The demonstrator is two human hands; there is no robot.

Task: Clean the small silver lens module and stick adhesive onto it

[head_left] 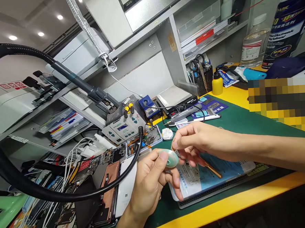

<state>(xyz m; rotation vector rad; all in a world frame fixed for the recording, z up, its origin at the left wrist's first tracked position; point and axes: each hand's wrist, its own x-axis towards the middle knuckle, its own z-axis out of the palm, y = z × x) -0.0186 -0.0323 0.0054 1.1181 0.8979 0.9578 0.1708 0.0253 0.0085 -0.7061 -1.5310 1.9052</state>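
A small, glossy, pale green round spool (169,158) with a hole in its middle is in my left hand (151,181), thumb on its face and fingers behind it. Close beside its right edge, my right hand (195,142) has thumb and index finger pinched together; what lies between the tips is too small to make out. A copper-coloured rod (211,169) sticks out below my right fingers. Whether those fingers hold it or it rests beneath them, I cannot tell. Under both hands lies a blue and white printed pad (230,166).
A black hose (69,198) loops across the left side to a soldering station (126,126). Phones and phone parts (106,196) crowd the left. A parts tray (146,142) and a round white container (167,134) stand behind my hands. A yellow bottle (217,83) sits farther back.
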